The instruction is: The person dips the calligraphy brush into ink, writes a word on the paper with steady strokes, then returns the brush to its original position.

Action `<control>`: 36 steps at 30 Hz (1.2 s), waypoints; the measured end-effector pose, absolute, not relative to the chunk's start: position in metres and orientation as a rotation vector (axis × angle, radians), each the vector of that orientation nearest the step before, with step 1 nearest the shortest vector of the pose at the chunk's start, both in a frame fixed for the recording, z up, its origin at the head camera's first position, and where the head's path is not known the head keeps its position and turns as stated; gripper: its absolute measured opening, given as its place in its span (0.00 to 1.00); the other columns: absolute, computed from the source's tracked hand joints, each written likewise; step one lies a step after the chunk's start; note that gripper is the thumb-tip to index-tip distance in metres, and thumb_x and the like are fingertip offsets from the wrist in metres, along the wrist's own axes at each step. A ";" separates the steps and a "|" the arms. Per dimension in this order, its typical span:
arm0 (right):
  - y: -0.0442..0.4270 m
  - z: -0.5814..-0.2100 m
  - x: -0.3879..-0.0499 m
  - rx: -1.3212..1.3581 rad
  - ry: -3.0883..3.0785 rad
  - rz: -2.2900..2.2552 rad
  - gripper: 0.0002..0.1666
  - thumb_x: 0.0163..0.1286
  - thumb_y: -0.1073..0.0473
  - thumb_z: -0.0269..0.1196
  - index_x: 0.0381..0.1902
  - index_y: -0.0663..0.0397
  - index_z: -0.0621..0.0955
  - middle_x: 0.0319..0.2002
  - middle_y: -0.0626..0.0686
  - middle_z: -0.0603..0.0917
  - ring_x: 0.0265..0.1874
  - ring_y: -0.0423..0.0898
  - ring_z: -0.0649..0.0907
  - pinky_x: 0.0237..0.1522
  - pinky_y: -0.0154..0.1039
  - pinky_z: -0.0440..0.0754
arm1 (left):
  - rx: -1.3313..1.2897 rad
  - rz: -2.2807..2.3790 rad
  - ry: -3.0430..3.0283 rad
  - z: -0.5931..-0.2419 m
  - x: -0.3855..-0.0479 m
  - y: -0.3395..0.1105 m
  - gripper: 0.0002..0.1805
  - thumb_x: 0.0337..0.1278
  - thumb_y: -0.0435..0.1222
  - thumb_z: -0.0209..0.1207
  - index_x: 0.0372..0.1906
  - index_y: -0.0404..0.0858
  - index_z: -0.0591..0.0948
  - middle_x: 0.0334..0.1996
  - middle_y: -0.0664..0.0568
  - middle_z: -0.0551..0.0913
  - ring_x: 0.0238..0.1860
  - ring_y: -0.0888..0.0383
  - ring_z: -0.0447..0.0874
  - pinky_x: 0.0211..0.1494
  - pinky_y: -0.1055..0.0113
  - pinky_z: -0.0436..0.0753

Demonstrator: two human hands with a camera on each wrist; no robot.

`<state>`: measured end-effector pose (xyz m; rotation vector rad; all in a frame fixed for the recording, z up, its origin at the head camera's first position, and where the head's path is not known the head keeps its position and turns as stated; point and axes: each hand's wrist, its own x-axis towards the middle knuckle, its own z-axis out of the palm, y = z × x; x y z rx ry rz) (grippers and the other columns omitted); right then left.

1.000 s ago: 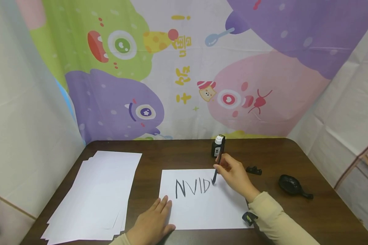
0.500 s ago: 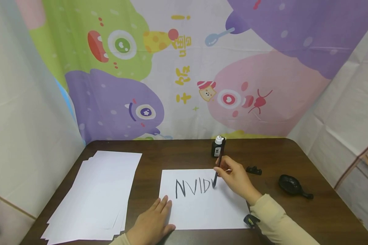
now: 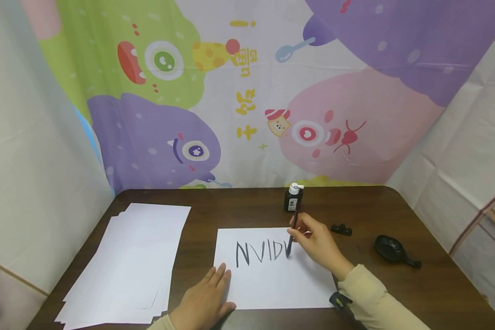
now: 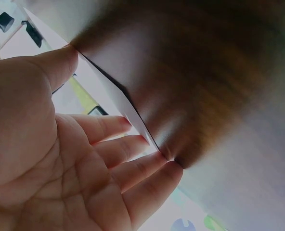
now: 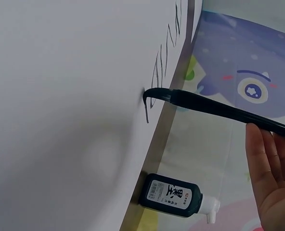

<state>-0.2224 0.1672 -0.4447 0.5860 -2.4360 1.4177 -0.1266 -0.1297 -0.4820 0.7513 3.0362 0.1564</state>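
A writing brush (image 3: 294, 226) is pinched in my right hand (image 3: 319, 243), its handle nearly upright. In the right wrist view the dark bristles bend against the white sheet of paper (image 3: 272, 288). Black letters reading NVID (image 3: 259, 253) run across the sheet's upper part, and a further stroke leads down to the brush tip. My left hand (image 3: 204, 298) rests palm down at the sheet's lower left edge, fingers extended; the left wrist view shows the fingertips (image 4: 154, 161) along the paper's edge.
A black ink bottle (image 3: 292, 200) with a white cap stands behind the sheet. To the right lie a small black brush rest (image 3: 341, 229) and a black ink dish with a handle (image 3: 392, 249). Loose white paper (image 3: 123, 266) is stacked at the left of the brown table (image 3: 202, 215).
My right hand has drawn the brush slightly down and toward me, lengthening the stroke after the D. My left hand has stayed in place.
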 end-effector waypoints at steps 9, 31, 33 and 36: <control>0.167 -0.445 -0.219 0.584 -2.455 1.415 0.08 0.64 0.64 0.67 0.41 0.54 0.79 0.29 0.51 0.84 0.27 0.41 0.86 0.31 0.31 0.85 | 0.751 0.163 3.053 -0.482 -0.126 -0.129 0.40 0.56 0.56 0.61 0.66 0.32 0.72 0.68 0.39 0.72 0.66 0.41 0.74 0.60 0.50 0.80; 0.178 -0.432 -0.228 0.572 -2.339 1.550 0.08 0.65 0.66 0.65 0.36 0.60 0.75 0.41 0.62 0.83 0.31 0.42 0.87 0.31 0.35 0.88 | 0.777 0.159 3.055 -0.482 -0.126 -0.130 0.40 0.58 0.56 0.59 0.66 0.31 0.72 0.68 0.38 0.71 0.66 0.41 0.74 0.63 0.50 0.79; 0.180 -0.430 -0.230 0.577 -2.324 1.554 0.08 0.65 0.67 0.65 0.39 0.61 0.76 0.38 0.62 0.82 0.30 0.41 0.86 0.31 0.36 0.88 | 0.780 0.157 3.060 -0.482 -0.126 -0.130 0.40 0.58 0.56 0.59 0.66 0.31 0.72 0.68 0.38 0.72 0.66 0.41 0.74 0.62 0.50 0.79; 0.183 -0.428 -0.231 0.578 -2.301 1.557 0.10 0.64 0.68 0.66 0.41 0.61 0.76 0.33 0.60 0.81 0.29 0.41 0.86 0.31 0.37 0.88 | 0.778 0.162 3.059 -0.482 -0.125 -0.130 0.40 0.58 0.56 0.59 0.66 0.31 0.72 0.68 0.38 0.72 0.66 0.41 0.74 0.62 0.50 0.79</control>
